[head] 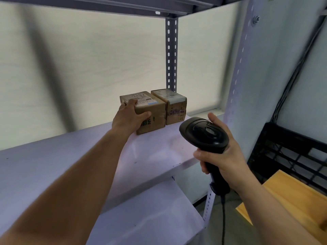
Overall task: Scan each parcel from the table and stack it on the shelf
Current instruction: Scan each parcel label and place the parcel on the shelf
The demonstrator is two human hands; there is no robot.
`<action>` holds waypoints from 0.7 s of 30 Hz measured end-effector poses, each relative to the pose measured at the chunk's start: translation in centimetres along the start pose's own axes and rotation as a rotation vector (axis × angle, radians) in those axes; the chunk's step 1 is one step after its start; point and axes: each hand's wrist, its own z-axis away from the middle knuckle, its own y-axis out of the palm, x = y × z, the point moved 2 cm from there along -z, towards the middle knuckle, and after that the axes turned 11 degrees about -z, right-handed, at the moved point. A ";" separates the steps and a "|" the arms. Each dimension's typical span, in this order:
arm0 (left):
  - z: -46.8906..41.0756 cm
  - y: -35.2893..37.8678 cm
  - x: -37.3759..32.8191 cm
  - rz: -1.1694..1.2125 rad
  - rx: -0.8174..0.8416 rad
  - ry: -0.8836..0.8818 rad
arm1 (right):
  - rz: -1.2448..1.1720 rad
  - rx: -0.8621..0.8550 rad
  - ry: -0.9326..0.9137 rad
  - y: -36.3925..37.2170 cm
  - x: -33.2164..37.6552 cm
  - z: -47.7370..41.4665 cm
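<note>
Right hand [224, 156] grasps a black barcode scanner [203, 133] by its handle, before the shelf [44, 156] at its right front corner. Left hand [129, 117] grips brown parcel [152, 110], seated on shelf, rear right, touching second parcel [175, 106].

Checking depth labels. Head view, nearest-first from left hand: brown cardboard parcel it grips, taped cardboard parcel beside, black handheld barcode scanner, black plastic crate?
1. Gripped parcel, under left hand.
2. Taped parcel, touching its right.
3. Barcode scanner, right hand.
4. Plastic crate, far right.
</note>
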 end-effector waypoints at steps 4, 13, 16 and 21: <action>-0.9 0.1 0.1 -0.004 0.014 0.012 | 0.014 -0.022 -0.002 0.0 -0.2 -0.3; 0.6 -0.2 -0.5 -0.054 0.043 -0.024 | 0.021 -0.032 -0.028 -0.5 0.6 1.0; 2.4 -0.7 -2.1 -0.089 -0.031 -0.012 | 0.022 -0.033 -0.041 -1.2 1.3 1.9; 5.9 -1.4 -6.0 -0.050 -0.197 0.111 | 0.041 -0.065 -0.060 -2.9 2.8 4.6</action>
